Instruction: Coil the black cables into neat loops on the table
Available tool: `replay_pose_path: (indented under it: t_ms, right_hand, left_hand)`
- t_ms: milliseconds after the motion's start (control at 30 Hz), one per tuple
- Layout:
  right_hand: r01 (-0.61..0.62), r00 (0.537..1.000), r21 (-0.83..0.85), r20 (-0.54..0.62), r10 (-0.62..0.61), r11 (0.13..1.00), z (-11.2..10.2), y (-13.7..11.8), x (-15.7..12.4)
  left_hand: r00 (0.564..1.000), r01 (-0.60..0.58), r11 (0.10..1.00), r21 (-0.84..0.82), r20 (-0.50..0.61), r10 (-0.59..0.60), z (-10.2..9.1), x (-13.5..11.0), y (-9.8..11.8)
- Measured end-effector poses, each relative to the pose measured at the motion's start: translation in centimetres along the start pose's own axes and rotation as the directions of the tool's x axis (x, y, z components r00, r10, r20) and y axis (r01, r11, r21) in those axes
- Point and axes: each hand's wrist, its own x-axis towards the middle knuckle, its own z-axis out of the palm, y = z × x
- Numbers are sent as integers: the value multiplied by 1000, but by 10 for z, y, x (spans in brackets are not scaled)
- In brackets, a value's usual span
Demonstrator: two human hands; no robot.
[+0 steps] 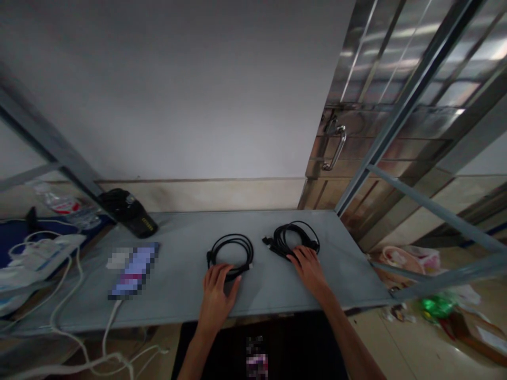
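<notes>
Two coiled black cables lie on a grey table (178, 285). My left hand (217, 293) rests at the near edge of the left cable coil (231, 254), fingers spread over its lower loop and thumb out to the side. My right hand (309, 269) lies flat with fingers stretched onto the near edge of the right cable coil (293, 238). Neither hand has lifted a coil; both coils lie flat on the tabletop.
A phone (132, 270) with a white charging cord (79, 343) lies on the table's left part. A black cap (129, 211) sits at the back left beside a plastic bottle (65, 207). A metal door (356, 142) with a handle stands at right; clutter covers the floor (431, 306).
</notes>
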Motion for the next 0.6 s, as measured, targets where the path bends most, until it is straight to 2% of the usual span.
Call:
replay_pose_path:
  t_ms: [200,333,400,467,500,567,600]
  right_hand:
    - [-83,992,120,-85,93,989,-7,-5,-1]
    - [-125,976,167,-155,151,978,-29,-8,12]
    - [-149,966,221,-178,190,964,-52,-14,26]
    - [-193,942,339,-198,271,921,-83,-23,44]
    - [-217,924,425,-200,325,879,-101,-30,54]
    - [-251,861,554,-247,445,794,-138,-47,70]
    - [-251,836,567,-282,471,785,-155,-57,76]
  left_hand:
    - [1000,11,1000,-21,5,-11,-1,-1,1]
    - [1000,22,999,-26,0,-22,-1,-3,0]
    - [1000,22,999,-33,-7,-22,0,-4,-1]
    - [1000,14,999,-36,-14,-14,1,-4,-2]
    - [1000,8,999,-37,-16,-9,1,-4,-3]
    - [1000,-4,999,-45,-5,4,-1,-2,-3]
    - [1000,-11,998,-60,8,11,-2,-2,-3]
